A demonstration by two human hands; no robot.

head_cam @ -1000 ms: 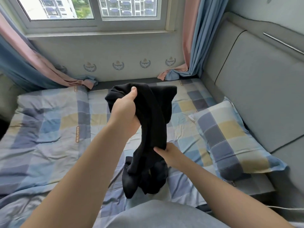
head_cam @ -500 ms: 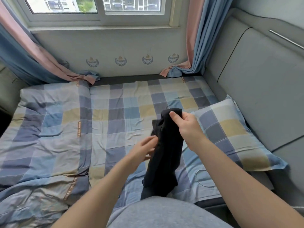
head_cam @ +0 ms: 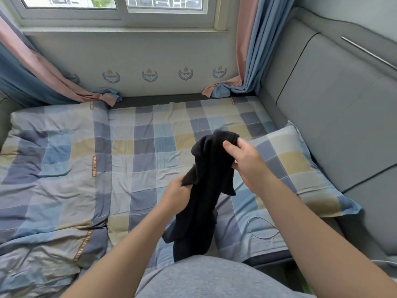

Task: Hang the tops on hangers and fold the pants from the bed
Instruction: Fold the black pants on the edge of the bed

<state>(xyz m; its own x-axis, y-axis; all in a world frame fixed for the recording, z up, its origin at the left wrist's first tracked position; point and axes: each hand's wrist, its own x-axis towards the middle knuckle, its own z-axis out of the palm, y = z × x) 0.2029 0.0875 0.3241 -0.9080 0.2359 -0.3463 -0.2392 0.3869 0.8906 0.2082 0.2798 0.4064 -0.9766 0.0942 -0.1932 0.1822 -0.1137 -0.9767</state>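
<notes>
**One black garment held up over the bed**

A single black garment [head_cam: 206, 190] hangs in the air above the near right part of the bed [head_cam: 150, 136], held by both hands. Its long axis runs almost straight up and down in the view, leaning slightly. The top end points toward the window [head_cam: 120, 5], and the bottom end trails down to the person's grey-clad front at the bed's near edge. The cloth is bunched, so I cannot tell whether it is a top or pants.

The grip of the right hand [head_cam: 247, 162] is closed on the garment's upper end, with the thumb laid across the fabric. The grip of the left hand [head_cam: 176, 194] is closed on a gathered fold at the garment's left edge, lower down.

One checked pillow [head_cam: 300, 168] lies just right of the garment against the grey padded headboard [head_cam: 333, 115]. One thin white cable [head_cam: 264, 229] loops on the sheet near the pillow. Two pink-and-blue curtains [head_cam: 249, 50] hang, one at each side of the window.
</notes>
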